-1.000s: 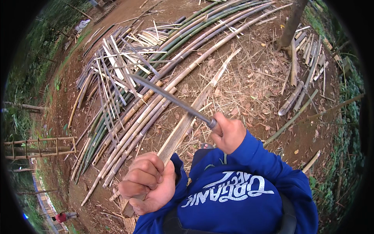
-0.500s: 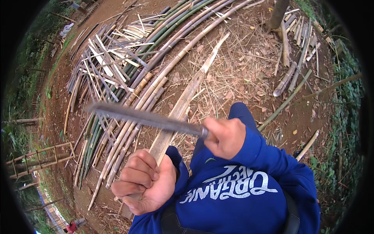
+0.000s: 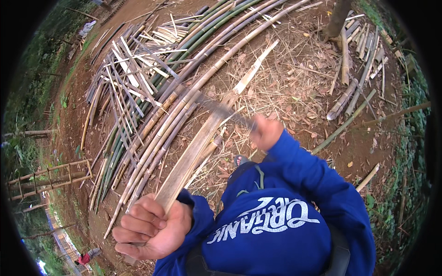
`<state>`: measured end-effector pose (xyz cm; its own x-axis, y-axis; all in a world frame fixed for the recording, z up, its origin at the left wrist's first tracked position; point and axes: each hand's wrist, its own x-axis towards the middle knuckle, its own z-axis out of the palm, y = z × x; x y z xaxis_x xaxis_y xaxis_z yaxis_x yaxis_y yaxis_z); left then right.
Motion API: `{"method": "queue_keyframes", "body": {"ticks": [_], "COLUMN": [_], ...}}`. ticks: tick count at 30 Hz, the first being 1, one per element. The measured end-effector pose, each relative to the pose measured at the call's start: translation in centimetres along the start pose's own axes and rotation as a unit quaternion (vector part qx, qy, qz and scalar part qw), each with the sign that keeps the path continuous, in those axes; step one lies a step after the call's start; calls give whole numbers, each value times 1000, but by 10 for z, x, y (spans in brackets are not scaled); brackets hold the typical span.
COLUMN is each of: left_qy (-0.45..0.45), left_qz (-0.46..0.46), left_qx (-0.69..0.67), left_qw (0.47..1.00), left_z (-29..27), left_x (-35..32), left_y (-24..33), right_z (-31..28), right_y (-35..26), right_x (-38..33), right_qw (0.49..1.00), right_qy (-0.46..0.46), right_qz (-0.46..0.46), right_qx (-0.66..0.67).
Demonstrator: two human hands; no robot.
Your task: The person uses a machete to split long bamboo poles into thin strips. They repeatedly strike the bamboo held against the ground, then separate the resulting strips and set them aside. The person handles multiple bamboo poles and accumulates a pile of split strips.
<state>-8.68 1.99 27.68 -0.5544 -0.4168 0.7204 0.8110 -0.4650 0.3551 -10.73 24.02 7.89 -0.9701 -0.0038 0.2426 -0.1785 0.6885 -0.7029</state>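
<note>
My left hand (image 3: 149, 227) grips the near end of a long split bamboo slat (image 3: 198, 147) that runs away from me over the ground. My right hand (image 3: 267, 131), blurred by motion, holds a long dark blade (image 3: 221, 109) by its handle. The blade lies across the slat about halfway along it. Both arms wear blue sleeves.
Long bamboo poles (image 3: 184, 87) lie side by side on the dirt to the left. A heap of pale split strips (image 3: 133, 69) sits beyond them. Short cut bamboo pieces (image 3: 354, 83) lie at the right near a tree trunk (image 3: 336, 18). A bamboo frame (image 3: 46, 179) stands at far left.
The blade was raised out to the left and has swung down onto the slat. My right hand has moved forward and down with it. My left hand keeps its grip.
</note>
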Motion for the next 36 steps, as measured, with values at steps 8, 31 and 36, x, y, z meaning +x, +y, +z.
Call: {"method": "queue_keyframes", "body": {"ticks": [8, 31, 36], "left_qy": [180, -288, -23], "left_qz": [89, -51, 3], "left_qx": [229, -85, 4], "left_qw": [952, 952, 1000], "left_z": [31, 78, 89], "left_x": [-11, 13, 28], "left_y": [-25, -11, -24], "right_z": [-59, -64, -95], "right_y": [-32, 232, 164], "right_x": [0, 7, 17], "right_qw": [991, 900, 920], "right_qy": [-92, 58, 122], "right_qz": [-54, 371, 273], "right_qx": [82, 221, 253]}}
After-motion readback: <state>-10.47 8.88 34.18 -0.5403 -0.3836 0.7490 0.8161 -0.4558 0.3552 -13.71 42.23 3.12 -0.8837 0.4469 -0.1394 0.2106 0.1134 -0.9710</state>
